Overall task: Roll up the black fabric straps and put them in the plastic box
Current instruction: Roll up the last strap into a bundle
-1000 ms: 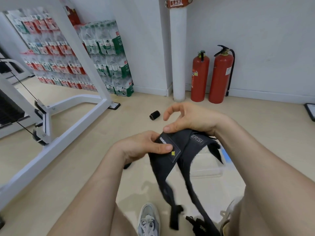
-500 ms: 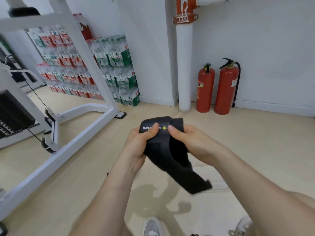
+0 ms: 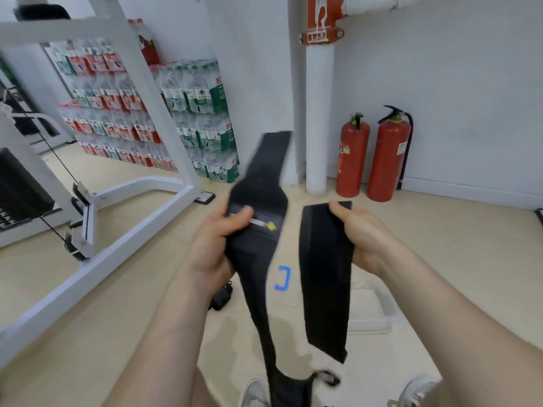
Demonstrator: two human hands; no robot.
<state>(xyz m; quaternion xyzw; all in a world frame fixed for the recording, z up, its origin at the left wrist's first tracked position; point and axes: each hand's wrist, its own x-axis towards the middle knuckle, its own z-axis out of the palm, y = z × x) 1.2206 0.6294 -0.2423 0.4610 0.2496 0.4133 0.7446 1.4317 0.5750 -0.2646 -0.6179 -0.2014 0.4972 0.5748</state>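
Head view, beige floor [image 3: 117,304], white wall [image 3: 455,83], extinguishers [image 3: 386,154], left hand [image 3: 214,245] gripping labelled strap [image 3: 255,245], right hand [image 3: 364,239] gripping plain strap [image 3: 324,274]

Both forearms [image 3: 164,333] are bare, and pale grey sneakers [image 3: 254,393] cover the feet.

A pale beige floor [image 3: 117,304] is stretching toward white walls [image 3: 455,69] under soft, even light, and a white pipe [image 3: 316,127] wearing a red clamp [image 3: 321,22] is rising at twelve o'clock. Two red fire extinguishers [image 3: 388,160] are standing against the wall at one o'clock, just right of the pipe. From nine to eleven o'clock a white metal gym frame [image 3: 132,243] with a black weight stack [image 3: 20,186] is slanting across the floor, and shrink-wrapped packs of bottled water [image 3: 202,118] are sitting stacked behind it.
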